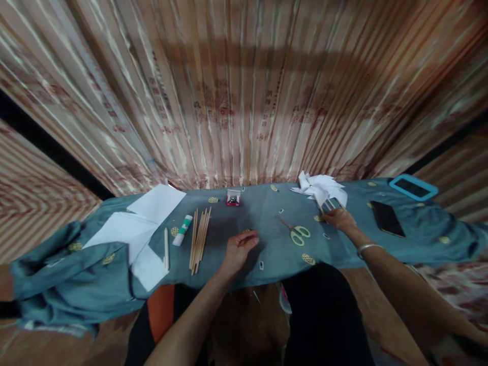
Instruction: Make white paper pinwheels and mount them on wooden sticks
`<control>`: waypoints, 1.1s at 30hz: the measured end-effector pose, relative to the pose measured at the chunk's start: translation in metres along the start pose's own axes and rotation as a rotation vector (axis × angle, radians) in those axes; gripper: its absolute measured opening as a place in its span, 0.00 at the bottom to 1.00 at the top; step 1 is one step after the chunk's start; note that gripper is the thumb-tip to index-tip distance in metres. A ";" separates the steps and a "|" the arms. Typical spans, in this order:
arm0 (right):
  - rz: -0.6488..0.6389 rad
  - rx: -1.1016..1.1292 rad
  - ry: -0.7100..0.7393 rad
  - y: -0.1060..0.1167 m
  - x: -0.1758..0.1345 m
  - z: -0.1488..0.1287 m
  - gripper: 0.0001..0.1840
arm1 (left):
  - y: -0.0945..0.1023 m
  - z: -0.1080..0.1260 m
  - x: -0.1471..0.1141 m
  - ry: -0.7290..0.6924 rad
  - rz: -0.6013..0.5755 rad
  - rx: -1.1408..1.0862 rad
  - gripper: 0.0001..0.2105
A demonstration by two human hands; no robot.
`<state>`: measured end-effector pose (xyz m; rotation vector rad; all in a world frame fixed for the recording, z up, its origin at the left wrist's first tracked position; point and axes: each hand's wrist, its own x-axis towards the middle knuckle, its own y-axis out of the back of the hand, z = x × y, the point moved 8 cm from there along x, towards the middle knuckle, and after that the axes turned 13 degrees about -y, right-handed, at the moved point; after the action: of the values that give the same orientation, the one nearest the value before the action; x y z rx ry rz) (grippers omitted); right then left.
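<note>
White paper pinwheels [320, 188] lie bunched at the back right of the cloth, overlapping, with several thin sticks pointing toward me. My right hand [340, 218] is closed around the stick ends just in front of them; which sticks it grips is partly hidden by the fingers. My left hand [240, 249] is over the middle of the cloth, loosely curled, with a small gap between thumb and forefinger and nothing visible in it. Between my hands lie scissors [299, 234] with light green handles. Beyond my left hand stands a small red-and-white box [233, 198] of dark pins, open.
A grey-green patterned cloth [274, 254] covers the narrow table. On the left are white paper sheets [118, 234], a white pencil-like stick [166, 249], a glue stick [182, 230] and several wooden sticks [199, 241]. A dark phone [387, 218] and a blue-framed device [414, 187] lie right.
</note>
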<state>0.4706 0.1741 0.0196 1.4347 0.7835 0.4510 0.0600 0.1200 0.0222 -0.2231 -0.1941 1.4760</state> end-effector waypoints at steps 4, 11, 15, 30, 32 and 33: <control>-0.007 0.004 -0.017 -0.002 0.002 -0.001 0.13 | 0.000 0.000 0.001 0.003 -0.002 0.005 0.17; 0.012 0.036 -0.046 -0.001 -0.004 0.004 0.16 | -0.001 0.002 0.000 0.013 0.006 0.034 0.17; 0.034 0.067 -0.044 0.001 -0.013 0.009 0.16 | -0.003 0.002 0.000 0.012 0.010 0.026 0.17; 0.104 0.259 0.008 0.006 -0.076 0.022 0.17 | 0.000 -0.016 -0.021 0.031 -0.036 0.039 0.14; 0.105 0.297 0.022 0.013 -0.093 0.026 0.19 | 0.002 -0.018 -0.027 0.034 -0.028 0.041 0.14; 0.108 0.317 0.050 0.018 -0.104 0.029 0.20 | 0.004 -0.019 -0.030 0.034 -0.025 0.039 0.13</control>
<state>0.4236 0.0824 0.0570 1.7728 0.8470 0.4604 0.0588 0.0895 0.0035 -0.2132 -0.1396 1.4491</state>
